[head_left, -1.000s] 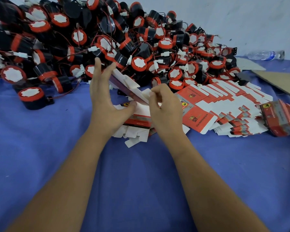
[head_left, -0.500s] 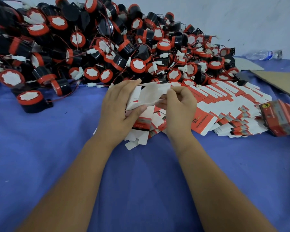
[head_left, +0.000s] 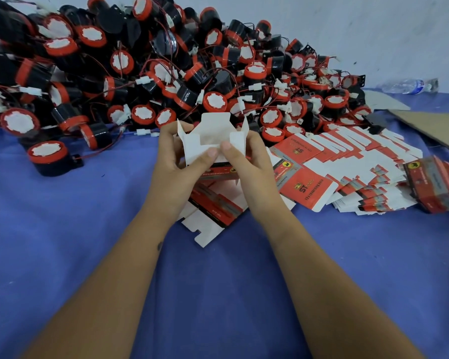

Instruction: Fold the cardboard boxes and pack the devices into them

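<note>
Head view: both hands clamp a half-opened cardboard box (head_left: 213,141) above the blue-clothed desk (head_left: 62,242); the left hand (head_left: 178,161) and right hand (head_left: 246,161) each pinch its matte white flaps, thumbs meeting at the front. Round black devices (head_left: 166,73) with red rims pile behind. Flat glossy red box blanks (head_left: 347,161) printed "ST" lie right.

**Box half-formed above the flat stock**

A white-lined red cardboard box (head_left: 213,141) stands opened, flaps up. Flat printed boxes (head_left: 347,172) fan out beside it. Black devices with red caps (head_left: 166,66) are heaped behind.
</note>
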Motion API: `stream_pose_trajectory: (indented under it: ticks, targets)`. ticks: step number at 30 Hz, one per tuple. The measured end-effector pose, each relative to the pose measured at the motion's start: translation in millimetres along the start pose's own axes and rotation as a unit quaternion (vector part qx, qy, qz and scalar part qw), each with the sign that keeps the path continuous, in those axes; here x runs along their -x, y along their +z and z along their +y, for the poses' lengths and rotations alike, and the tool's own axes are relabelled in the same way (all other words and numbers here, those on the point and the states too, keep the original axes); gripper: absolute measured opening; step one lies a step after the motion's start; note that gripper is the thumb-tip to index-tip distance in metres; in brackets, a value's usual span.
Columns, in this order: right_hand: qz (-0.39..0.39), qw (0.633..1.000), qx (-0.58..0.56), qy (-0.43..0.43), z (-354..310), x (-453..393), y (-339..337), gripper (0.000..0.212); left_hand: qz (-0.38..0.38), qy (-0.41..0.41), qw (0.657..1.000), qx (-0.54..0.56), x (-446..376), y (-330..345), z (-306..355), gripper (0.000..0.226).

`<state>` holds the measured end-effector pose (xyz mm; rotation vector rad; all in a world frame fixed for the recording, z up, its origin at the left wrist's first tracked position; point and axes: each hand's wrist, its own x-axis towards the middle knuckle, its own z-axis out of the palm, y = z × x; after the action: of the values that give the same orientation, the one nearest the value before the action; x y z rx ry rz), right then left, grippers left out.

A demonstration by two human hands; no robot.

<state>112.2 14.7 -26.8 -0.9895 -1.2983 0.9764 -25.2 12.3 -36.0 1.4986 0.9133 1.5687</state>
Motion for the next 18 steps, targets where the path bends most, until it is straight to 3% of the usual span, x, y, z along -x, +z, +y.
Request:
stream_pose_trajectory:
  ticks: [6, 11, 14, 18]
  targets:
    - [-0.034, 0.999, -0.013, 0.007, 7, 0, -2, 0.018, 0.0, -0.026, 1.0, 0.016, -3, 0, -5, 0.034]
    - [-0.042, 0.999, -0.007, -0.01, 8, -1, 1, 0.03, 0.005, -0.05, 0.998, 0.026, -4, 3, 1, 0.024]
    - [-0.044, 0.999, -0.022, -0.002, 9, -1, 0, 0.029, 0.002, -0.07, 0.997, 0.031, -3, 4, 4, 0.04]
    - [-0.043, 0.999, -0.008, -0.018, 8, -1, 2, 0.03, 0.001, -0.067, 0.998, -0.014, 0, 7, 11, 0.042]
